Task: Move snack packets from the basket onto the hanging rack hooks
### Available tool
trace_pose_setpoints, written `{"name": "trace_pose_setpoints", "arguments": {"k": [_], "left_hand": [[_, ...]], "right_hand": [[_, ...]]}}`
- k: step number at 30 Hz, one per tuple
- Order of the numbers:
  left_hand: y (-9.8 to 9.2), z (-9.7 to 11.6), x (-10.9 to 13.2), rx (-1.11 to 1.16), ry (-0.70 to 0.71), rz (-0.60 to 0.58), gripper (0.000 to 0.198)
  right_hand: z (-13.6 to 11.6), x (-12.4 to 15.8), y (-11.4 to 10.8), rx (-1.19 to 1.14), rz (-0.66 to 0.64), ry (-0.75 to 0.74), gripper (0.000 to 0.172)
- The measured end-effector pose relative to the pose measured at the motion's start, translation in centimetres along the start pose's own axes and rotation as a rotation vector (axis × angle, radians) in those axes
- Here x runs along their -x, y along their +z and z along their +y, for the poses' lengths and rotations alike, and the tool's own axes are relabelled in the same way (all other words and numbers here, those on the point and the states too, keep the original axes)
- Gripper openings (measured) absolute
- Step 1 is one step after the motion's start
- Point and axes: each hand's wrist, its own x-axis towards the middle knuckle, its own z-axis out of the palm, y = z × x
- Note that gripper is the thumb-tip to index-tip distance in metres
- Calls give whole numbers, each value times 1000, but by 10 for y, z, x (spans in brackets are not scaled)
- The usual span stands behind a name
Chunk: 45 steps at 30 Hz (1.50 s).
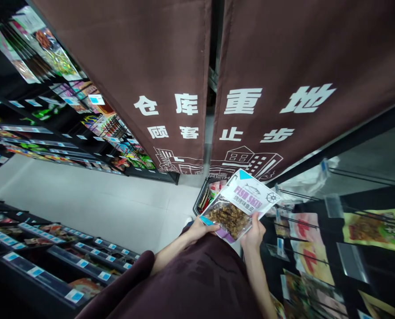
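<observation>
A bag of fish skin snack (239, 206), white at the top with purple lettering and a clear window showing brown pieces, is held in front of my body. My left hand (200, 229) grips its lower left edge, thumb on the front. On the lower right side, my right hand (254, 232) is closed on the same bag, its thumb along the edge. Partly hidden behind the bag, a dark basket (197, 206) with colourful packages in it stands on the floor.
A brown split curtain (170, 57) with white writing hangs ahead. Snack shelves (60, 144) line the left, with low shelf rows (56, 274) nearer. Metal hooks at right carry pink packets (305, 228) and a yellow-green packet (380, 230). Pale floor (127, 201) runs between the shelves.
</observation>
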Motion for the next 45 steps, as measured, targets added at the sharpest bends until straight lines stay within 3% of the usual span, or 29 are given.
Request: {"name": "trace_pose_setpoints", "arguments": {"k": [9,18,28,39,45], "left_hand": [[0,-3,-6,232,-123,9,54],[3,-4,-7,192,-43,4,61],[3,-3,-9,169,-68,91,47],[-2,0,-16,271,59,226,39],[-6,1,-15,259,71,233,36]], "right_hand": [[-1,2,0,101,-29,12,53],[-3,2,-2,87,-29,50,50],[3,-3,-6,66,-18,49,46],[5,-7,-12,79,-13,36,45],[5,-5,-9,75,-1,42,47]]}}
